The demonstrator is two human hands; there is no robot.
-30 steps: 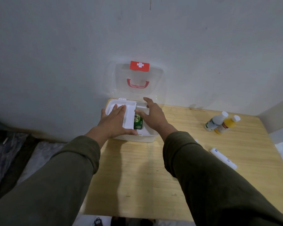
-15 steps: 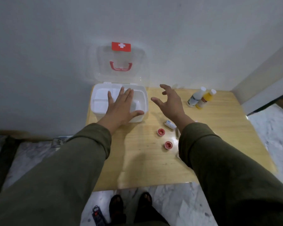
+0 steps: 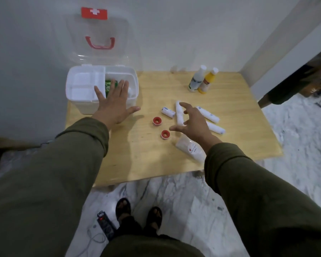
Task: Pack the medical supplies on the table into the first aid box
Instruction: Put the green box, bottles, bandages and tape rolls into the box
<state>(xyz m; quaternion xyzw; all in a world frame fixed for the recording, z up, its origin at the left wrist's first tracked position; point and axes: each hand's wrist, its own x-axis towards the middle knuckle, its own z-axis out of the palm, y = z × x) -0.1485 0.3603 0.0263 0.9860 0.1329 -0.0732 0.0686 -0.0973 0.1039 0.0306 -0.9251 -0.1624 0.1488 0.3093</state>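
The white first aid box (image 3: 78, 104) stands open at the table's far left, its clear lid (image 3: 100, 43) leaning back on the wall. A green packet (image 3: 109, 85) lies inside. My left hand (image 3: 113, 104) rests flat and open on the box's front rim. My right hand (image 3: 193, 125) hovers open, fingers spread, over several white bandage rolls (image 3: 179, 114). Two small red-centred tape rolls (image 3: 157, 120) lie between my hands. A clear bag of cotton (image 3: 190, 150) lies under my right wrist. A white bottle (image 3: 196, 78) and a yellow bottle (image 3: 208, 81) stand at the back.
The wooden table (image 3: 230, 108) sits against a white wall, with marble floor to the right and front. A power strip (image 3: 106, 226) and my sandalled feet (image 3: 137, 212) are on the floor below the table's front edge.
My right hand left the box and swung right and down over the bandage rolls. My left hand stays on the box. The camera tilted down, bringing more of the table into view.
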